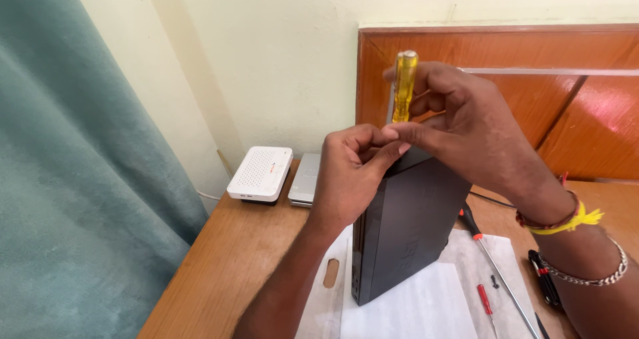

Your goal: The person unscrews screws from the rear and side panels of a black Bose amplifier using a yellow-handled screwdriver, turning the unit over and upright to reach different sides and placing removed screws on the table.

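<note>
A black box-shaped device (406,226) stands on its edge on white paper (413,309) on a wooden table (226,266). My right hand (472,133) grips a yellow-handled screwdriver (403,86), held upright above the device's top edge. My left hand (349,176) is curled at that same edge, its fingertips touching the screwdriver's lower end and my right thumb. The screwdriver's tip is hidden behind my fingers.
A white router-like box (261,172) and a flat silver device (306,178) lie at the table's back. A long red-handled screwdriver (496,266), a small red screwdriver (486,302), a loose screw (494,281) and a black tool (542,276) lie right of the device. A teal curtain (73,179) hangs left.
</note>
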